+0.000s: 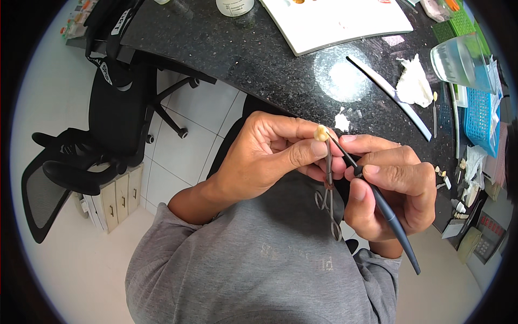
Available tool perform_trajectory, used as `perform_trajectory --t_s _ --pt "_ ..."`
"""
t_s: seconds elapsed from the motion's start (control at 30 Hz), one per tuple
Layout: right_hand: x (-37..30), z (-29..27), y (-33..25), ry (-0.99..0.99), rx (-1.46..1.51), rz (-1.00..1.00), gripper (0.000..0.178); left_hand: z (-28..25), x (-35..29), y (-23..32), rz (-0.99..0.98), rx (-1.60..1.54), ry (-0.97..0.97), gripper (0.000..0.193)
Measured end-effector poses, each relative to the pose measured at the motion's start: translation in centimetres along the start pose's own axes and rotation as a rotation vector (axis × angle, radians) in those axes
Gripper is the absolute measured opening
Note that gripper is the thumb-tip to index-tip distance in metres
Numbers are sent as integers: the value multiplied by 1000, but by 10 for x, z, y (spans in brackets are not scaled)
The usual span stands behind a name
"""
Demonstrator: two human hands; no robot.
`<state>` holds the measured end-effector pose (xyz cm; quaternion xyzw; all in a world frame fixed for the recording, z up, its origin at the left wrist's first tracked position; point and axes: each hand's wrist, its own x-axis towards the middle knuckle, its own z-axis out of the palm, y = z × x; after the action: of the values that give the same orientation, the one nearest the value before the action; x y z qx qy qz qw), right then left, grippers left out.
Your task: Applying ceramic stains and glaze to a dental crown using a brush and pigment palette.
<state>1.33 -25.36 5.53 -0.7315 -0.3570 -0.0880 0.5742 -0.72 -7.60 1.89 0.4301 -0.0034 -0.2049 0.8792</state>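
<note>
My left hand is closed around the upper part of metal locking forceps, whose ring handles hang down in front of my shirt. At their tip, by my thumb and index finger, is a small yellowish-white dental crown. A slim brush with a dark blue-grey handle is pinched in my right hand. The thin brush end points up at the crown and seems to touch it or come very near. Right-hand fingertips rest close to the left-hand fingers.
On the dark speckled countertop lie a white palette, a long pale strip-like tool and crumpled tissue. To the right stand a glass of liquid and a blue basket. An office chair is at left.
</note>
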Motion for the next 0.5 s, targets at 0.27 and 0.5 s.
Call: perform_trajectory --t_s 0.27,0.5 --pt "0 -1 0 -15 -9 11 16 0 0 0 9 5 0 19" --pt "-1 -1 -1 -20 6 19 16 1 0 0 12 4 -3 20"
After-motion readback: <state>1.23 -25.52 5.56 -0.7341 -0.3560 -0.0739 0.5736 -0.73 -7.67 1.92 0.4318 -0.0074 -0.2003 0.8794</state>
